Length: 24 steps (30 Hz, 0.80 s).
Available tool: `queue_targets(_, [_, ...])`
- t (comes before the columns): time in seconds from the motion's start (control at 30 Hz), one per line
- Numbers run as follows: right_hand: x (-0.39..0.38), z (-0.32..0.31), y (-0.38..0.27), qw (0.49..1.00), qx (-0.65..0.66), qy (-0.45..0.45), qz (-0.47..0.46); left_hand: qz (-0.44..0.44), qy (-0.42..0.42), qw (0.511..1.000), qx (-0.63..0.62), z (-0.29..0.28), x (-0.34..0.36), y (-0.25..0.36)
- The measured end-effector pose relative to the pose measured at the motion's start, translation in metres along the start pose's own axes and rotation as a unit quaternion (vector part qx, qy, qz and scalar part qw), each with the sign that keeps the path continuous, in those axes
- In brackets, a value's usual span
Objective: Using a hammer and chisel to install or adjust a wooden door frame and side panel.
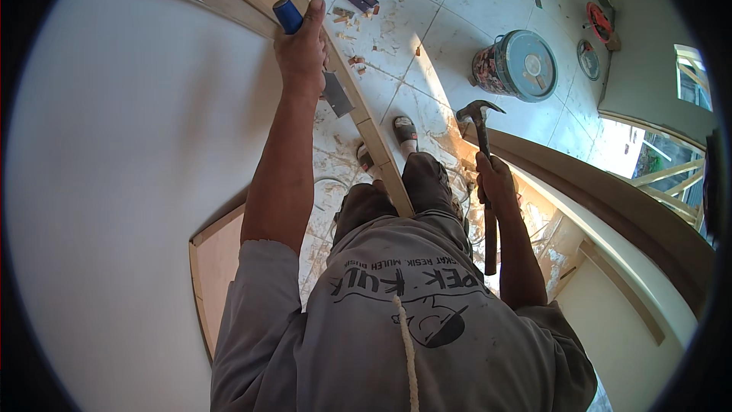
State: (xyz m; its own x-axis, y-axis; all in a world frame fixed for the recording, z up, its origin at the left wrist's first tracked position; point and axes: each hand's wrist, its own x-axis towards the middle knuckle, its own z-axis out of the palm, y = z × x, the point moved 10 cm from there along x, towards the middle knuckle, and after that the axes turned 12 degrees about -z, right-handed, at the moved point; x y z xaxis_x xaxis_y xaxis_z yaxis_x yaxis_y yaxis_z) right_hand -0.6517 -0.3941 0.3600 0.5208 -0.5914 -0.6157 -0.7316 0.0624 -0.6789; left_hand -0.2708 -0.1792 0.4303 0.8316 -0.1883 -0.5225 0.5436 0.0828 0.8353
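Observation:
My left hand (301, 57) is raised at the upper left, closed round the blue handle (287, 17) of what looks like a wood chisel. Its flat metal blade (338, 96) sticks out below the fist, over or against a long pale wooden strip (371, 131); whether it touches cannot be told. The strip runs from the top of the view down to between my legs, with pencil-like lines across it. On the right, my right hand (497, 179) grips a claw hammer (482, 126) partway along its handle. The hammer head points up, away from the strip.
A lidded bucket (515, 67) stands on the tiled floor ahead, among wood chips and scraps (362, 0). A red object (598, 21) lies by the far wall. A large white panel (137, 145) fills the left side. To the right is a brown wooden edge (602, 191).

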Motion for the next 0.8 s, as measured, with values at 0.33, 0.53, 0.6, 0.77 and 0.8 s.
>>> queue_targets(0.33, [0.067,0.023,-0.04,0.987,-0.116,-0.098,-0.046,-0.151,0.002,0.987,-0.051,0.001,0.023,-0.07])
queue_targets(0.53, [0.101,0.032,-0.057,0.98,-0.123,-0.141,-0.066,-0.107,0.083,0.99,0.027,-0.004,0.024,-0.048])
queue_targets(0.6, [0.108,0.035,-0.065,0.981,-0.121,-0.137,-0.066,-0.103,0.077,0.99,0.048,0.003,0.022,-0.041])
queue_targets(0.77, [0.1,0.054,-0.096,0.982,-0.12,-0.124,-0.079,-0.091,0.003,0.995,0.046,0.017,0.038,-0.036])
queue_targets(0.8, [0.096,0.053,-0.094,0.982,-0.123,-0.122,-0.074,-0.096,0.0,0.994,0.044,0.02,0.038,-0.036])
